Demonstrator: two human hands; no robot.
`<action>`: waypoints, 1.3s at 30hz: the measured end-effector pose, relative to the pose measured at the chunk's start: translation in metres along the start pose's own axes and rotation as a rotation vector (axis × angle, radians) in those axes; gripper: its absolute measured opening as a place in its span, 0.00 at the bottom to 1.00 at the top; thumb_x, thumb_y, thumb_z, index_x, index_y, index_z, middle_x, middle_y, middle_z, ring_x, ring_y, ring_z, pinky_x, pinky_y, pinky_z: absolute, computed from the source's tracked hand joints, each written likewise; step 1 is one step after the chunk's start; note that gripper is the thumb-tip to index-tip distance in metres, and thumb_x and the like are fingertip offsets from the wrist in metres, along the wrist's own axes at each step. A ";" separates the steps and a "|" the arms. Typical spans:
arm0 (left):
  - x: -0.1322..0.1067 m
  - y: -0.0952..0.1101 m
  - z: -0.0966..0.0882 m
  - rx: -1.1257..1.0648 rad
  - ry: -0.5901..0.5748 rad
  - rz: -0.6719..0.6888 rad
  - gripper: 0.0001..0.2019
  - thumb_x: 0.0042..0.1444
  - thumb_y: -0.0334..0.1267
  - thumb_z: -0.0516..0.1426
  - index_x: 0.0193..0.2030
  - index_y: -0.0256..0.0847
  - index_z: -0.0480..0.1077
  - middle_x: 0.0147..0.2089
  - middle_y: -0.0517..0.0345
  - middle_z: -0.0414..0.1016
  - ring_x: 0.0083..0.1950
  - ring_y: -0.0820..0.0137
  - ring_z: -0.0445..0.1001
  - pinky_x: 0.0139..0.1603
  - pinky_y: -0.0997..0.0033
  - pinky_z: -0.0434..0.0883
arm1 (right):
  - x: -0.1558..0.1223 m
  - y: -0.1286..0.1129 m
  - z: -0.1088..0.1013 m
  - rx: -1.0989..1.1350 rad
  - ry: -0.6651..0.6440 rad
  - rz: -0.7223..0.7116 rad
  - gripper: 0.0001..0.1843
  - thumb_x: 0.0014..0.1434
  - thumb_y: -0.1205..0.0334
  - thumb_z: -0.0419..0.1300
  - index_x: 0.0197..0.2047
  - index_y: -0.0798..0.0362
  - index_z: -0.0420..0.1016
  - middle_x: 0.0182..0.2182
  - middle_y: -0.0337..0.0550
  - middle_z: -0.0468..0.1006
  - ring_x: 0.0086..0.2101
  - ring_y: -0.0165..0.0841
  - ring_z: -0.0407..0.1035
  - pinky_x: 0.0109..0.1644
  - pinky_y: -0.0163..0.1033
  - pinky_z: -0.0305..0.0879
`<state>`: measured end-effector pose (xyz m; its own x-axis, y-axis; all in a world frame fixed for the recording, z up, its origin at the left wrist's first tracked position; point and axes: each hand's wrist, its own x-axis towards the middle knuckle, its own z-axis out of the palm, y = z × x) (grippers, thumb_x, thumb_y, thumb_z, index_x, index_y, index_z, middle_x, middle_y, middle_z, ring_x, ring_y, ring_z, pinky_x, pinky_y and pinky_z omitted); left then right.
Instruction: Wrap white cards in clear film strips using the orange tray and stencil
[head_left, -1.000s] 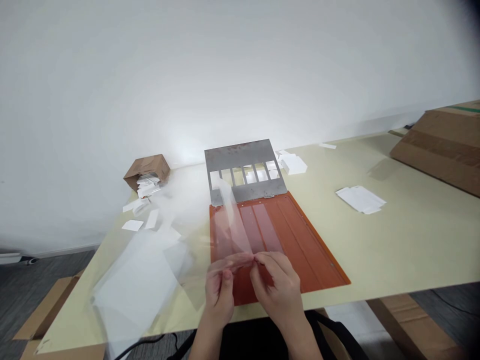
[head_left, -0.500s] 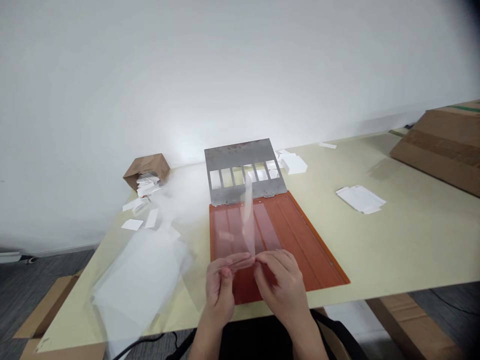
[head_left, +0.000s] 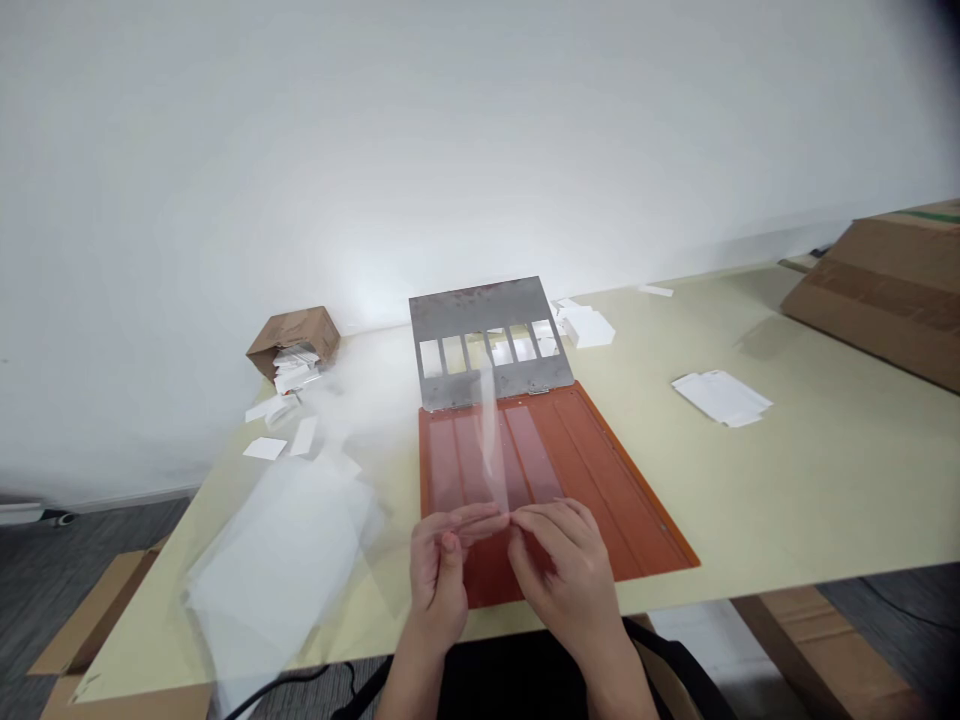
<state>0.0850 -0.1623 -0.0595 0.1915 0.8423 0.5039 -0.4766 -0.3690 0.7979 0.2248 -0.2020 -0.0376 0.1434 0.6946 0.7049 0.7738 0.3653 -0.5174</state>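
Observation:
Both hands pinch a clear plastic film (head_left: 493, 435) along its near edge. My left hand (head_left: 444, 565) has its thumb underneath and fingers stretched along the film. Beside it, my right hand (head_left: 566, 555) grips the same edge between thumb and fingertips. The film rises away from the hands in a narrow, curved strip and is hard to see against the background. Under the hands lies a reddish-brown board (head_left: 622, 500) with long grooves; pale translucent strips (head_left: 534, 450) lie on its left part. A grey metal plate (head_left: 480, 305) with a row of rectangular windows stands tilted up, hinged at the board's far edge.
Translucent sheets (head_left: 281, 560) are spread at the left, partly past the table's edge. Behind them, a small carton (head_left: 304, 325) spills white card pieces. More white boxes (head_left: 589, 327) sit behind the plate, a flat white box (head_left: 721, 397) at right, and a large carton (head_left: 885, 290) far right.
The upper part of the film has swung slightly to the left. Both hands stay almost in the same place, still pinching it.

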 end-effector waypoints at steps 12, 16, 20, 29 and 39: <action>-0.001 0.000 -0.001 -0.051 -0.004 -0.039 0.09 0.70 0.40 0.49 0.53 0.50 0.65 0.54 0.51 0.79 0.50 0.62 0.82 0.50 0.51 0.79 | -0.001 -0.001 -0.003 0.008 -0.033 0.014 0.10 0.59 0.71 0.57 0.42 0.49 0.72 0.34 0.38 0.82 0.33 0.32 0.75 0.49 0.46 0.62; 0.000 0.001 0.000 -0.077 -0.005 -0.030 0.09 0.70 0.39 0.49 0.53 0.49 0.66 0.54 0.50 0.79 0.51 0.61 0.81 0.51 0.52 0.79 | 0.000 -0.001 -0.003 0.017 -0.026 0.011 0.10 0.58 0.72 0.57 0.41 0.49 0.72 0.33 0.37 0.81 0.33 0.31 0.74 0.48 0.46 0.61; 0.001 0.002 0.000 -0.052 -0.029 -0.017 0.10 0.71 0.38 0.46 0.55 0.51 0.64 0.54 0.52 0.79 0.52 0.62 0.80 0.51 0.55 0.79 | 0.002 -0.001 -0.006 0.062 -0.031 0.027 0.10 0.59 0.72 0.56 0.40 0.49 0.72 0.32 0.36 0.81 0.31 0.30 0.74 0.47 0.45 0.63; 0.001 0.002 0.001 -0.085 -0.036 -0.035 0.10 0.71 0.40 0.47 0.54 0.50 0.65 0.53 0.51 0.80 0.51 0.63 0.81 0.51 0.53 0.79 | 0.000 0.002 -0.007 0.070 -0.046 0.063 0.09 0.59 0.73 0.56 0.38 0.49 0.71 0.31 0.35 0.80 0.31 0.30 0.74 0.47 0.44 0.62; 0.001 0.001 0.005 -0.113 0.002 -0.060 0.10 0.70 0.43 0.49 0.55 0.53 0.63 0.52 0.50 0.79 0.52 0.60 0.80 0.49 0.50 0.78 | -0.002 0.004 -0.004 0.374 -0.044 0.246 0.10 0.59 0.72 0.54 0.36 0.48 0.72 0.33 0.37 0.80 0.36 0.30 0.75 0.41 0.35 0.70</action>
<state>0.0889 -0.1641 -0.0561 0.2209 0.8622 0.4558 -0.5585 -0.2713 0.7839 0.2300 -0.2048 -0.0386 0.2620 0.8117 0.5221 0.4431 0.3794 -0.8122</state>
